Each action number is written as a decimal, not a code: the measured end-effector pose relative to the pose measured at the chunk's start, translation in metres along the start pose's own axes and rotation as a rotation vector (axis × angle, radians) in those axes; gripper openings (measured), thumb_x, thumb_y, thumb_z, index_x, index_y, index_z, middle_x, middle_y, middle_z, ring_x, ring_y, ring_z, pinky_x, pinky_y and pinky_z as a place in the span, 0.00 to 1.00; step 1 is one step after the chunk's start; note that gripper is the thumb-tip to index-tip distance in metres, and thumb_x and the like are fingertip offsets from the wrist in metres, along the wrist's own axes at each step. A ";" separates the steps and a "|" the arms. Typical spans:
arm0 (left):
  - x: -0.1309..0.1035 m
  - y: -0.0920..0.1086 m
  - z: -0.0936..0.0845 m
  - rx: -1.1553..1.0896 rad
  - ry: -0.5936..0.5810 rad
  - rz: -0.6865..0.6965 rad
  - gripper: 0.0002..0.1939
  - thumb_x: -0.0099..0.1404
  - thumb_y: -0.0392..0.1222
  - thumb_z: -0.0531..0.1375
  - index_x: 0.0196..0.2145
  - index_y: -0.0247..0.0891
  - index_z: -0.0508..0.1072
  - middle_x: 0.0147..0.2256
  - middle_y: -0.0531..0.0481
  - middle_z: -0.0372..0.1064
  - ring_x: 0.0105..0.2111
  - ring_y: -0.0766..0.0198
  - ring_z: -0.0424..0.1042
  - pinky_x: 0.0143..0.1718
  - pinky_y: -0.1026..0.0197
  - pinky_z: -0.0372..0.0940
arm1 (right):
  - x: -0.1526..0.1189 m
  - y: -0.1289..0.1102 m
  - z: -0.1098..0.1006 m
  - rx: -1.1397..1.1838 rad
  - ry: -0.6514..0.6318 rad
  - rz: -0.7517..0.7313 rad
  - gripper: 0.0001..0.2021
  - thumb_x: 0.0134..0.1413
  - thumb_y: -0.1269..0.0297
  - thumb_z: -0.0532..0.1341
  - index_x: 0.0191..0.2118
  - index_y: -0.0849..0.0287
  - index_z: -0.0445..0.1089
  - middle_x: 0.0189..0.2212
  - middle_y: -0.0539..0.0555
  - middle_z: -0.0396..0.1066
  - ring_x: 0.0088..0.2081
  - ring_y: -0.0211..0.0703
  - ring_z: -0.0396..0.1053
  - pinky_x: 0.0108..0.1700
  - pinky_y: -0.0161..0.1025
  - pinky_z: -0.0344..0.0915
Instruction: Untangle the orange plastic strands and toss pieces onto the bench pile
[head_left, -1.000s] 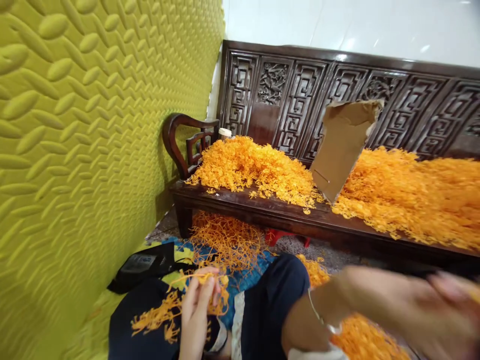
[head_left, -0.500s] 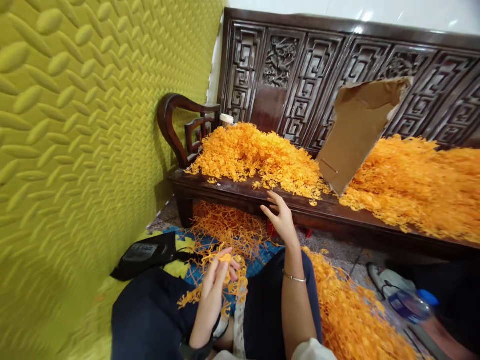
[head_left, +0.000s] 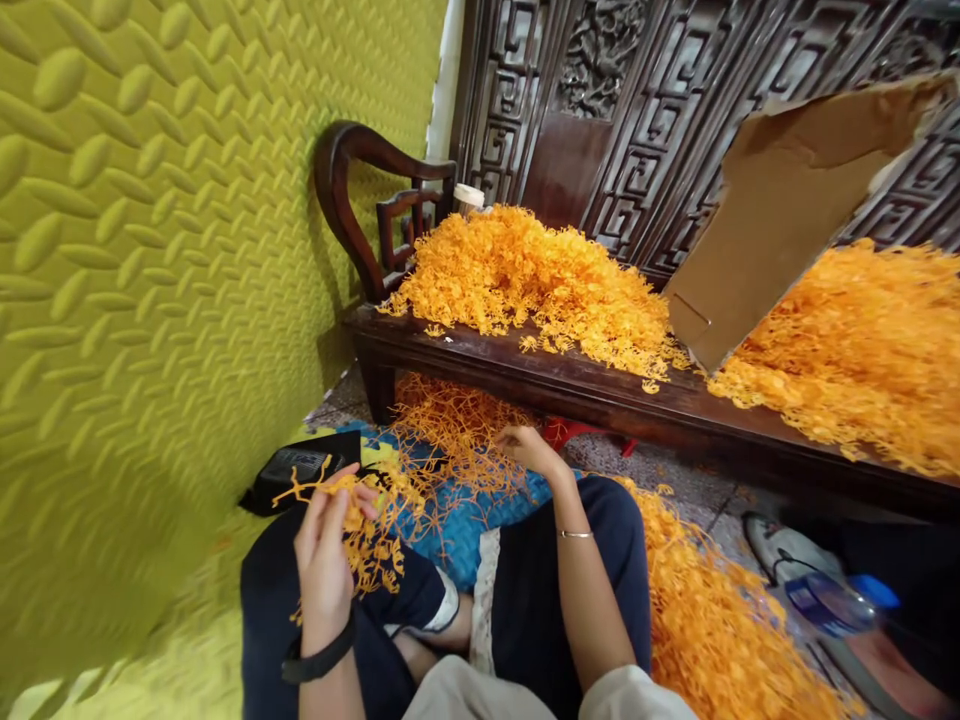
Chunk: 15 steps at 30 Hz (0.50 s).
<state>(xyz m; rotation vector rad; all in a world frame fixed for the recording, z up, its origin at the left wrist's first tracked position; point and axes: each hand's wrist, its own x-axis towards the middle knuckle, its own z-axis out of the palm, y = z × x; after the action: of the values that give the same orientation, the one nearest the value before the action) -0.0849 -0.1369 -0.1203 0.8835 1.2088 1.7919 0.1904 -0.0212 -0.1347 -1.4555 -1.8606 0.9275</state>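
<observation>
My left hand (head_left: 330,540) is closed on a bunch of thin, branching orange plastic pieces (head_left: 375,560). Some stick out past the fingertips and others hang below the palm, above my left thigh. My right hand (head_left: 531,448) hovers in front of the bench, its fingers loosely bent and apart, with nothing visible in them. Behind it, a tangle of orange plastic strands (head_left: 457,420) lies on the floor under the bench. Small orange claw-shaped pieces (head_left: 525,270) are heaped on the dark wooden bench (head_left: 480,355).
Cardboard (head_left: 780,200) stands upright on the bench, between that heap and another orange heap (head_left: 862,340). More orange pieces (head_left: 712,610) lie on the floor at my right. A black bag (head_left: 315,465) sits at left by the yellow padded wall (head_left: 187,250). A blue-capped bottle (head_left: 840,600) and someone's shoe are at right.
My left hand has moved left and up with the orange pieces. My right hand has come down and left from the bench edge, its fingers more bent. The view has tilted down.
</observation>
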 end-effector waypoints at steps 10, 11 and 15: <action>0.001 -0.002 0.000 0.016 0.049 0.044 0.12 0.60 0.43 0.58 0.40 0.38 0.74 0.26 0.55 0.70 0.23 0.68 0.65 0.30 0.64 0.61 | 0.005 0.005 0.003 -0.065 0.147 -0.052 0.12 0.49 0.73 0.55 0.35 0.62 0.75 0.31 0.55 0.75 0.32 0.40 0.71 0.37 0.36 0.65; 0.001 -0.002 -0.001 0.020 0.053 0.052 0.11 0.61 0.42 0.58 0.41 0.38 0.74 0.26 0.55 0.70 0.23 0.68 0.65 0.30 0.64 0.61 | 0.007 0.008 0.004 -0.076 0.163 -0.051 0.12 0.49 0.73 0.55 0.36 0.62 0.75 0.32 0.55 0.75 0.32 0.41 0.71 0.38 0.36 0.65; 0.001 0.001 -0.005 0.053 0.088 0.074 0.11 0.61 0.43 0.58 0.39 0.37 0.74 0.25 0.55 0.69 0.23 0.68 0.65 0.31 0.64 0.61 | 0.020 0.020 0.016 -0.125 0.188 -0.033 0.13 0.51 0.73 0.54 0.38 0.63 0.74 0.34 0.56 0.75 0.34 0.41 0.71 0.40 0.37 0.66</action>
<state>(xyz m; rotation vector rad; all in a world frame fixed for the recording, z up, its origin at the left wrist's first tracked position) -0.0897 -0.1379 -0.1208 0.8982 1.2994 1.8823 0.1843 -0.0011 -0.1596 -1.5251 -1.8243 0.6448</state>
